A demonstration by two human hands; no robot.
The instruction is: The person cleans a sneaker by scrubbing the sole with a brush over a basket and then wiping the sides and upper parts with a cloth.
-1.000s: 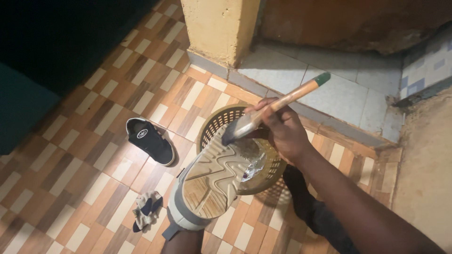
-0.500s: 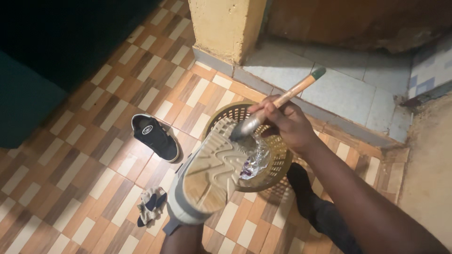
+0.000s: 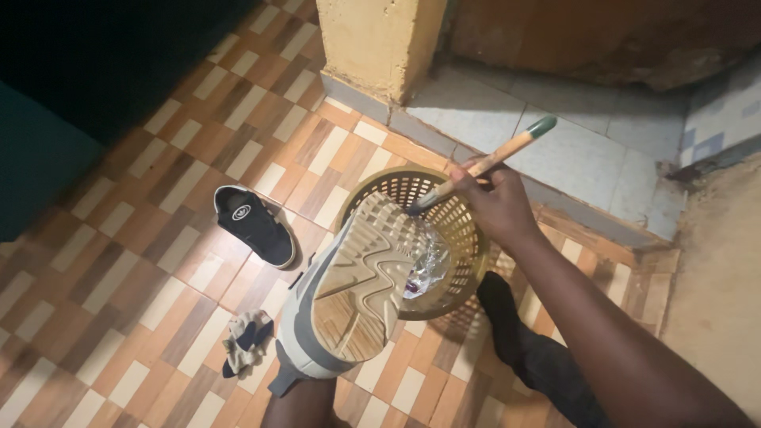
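Observation:
My right hand [image 3: 498, 208] grips a paintbrush [image 3: 491, 162] with a wooden handle and a green end. Its bristles touch the toe end of a grey sneaker's sole [image 3: 361, 277]. The sneaker is held sole-up over a round tan plastic basket [image 3: 464, 230]. My left hand is hidden beneath the sneaker; only its forearm [image 3: 301, 404] shows at the bottom edge, so the hand seems to be inside or under the shoe. Crumpled shiny wrappers [image 3: 428, 265] lie inside the basket.
A black sneaker [image 3: 254, 224] lies on the patterned tile floor to the left. A crumpled cloth [image 3: 246, 342] sits near the bottom left. A dark garment [image 3: 523, 349] lies right of the basket. A yellow pillar [image 3: 376, 43] and a raised grey step [image 3: 571, 150] stand behind.
The brush has slid from the sole's middle-front up to the toe tip, and my right hand has shifted slightly up and right. The sneaker stays over the basket.

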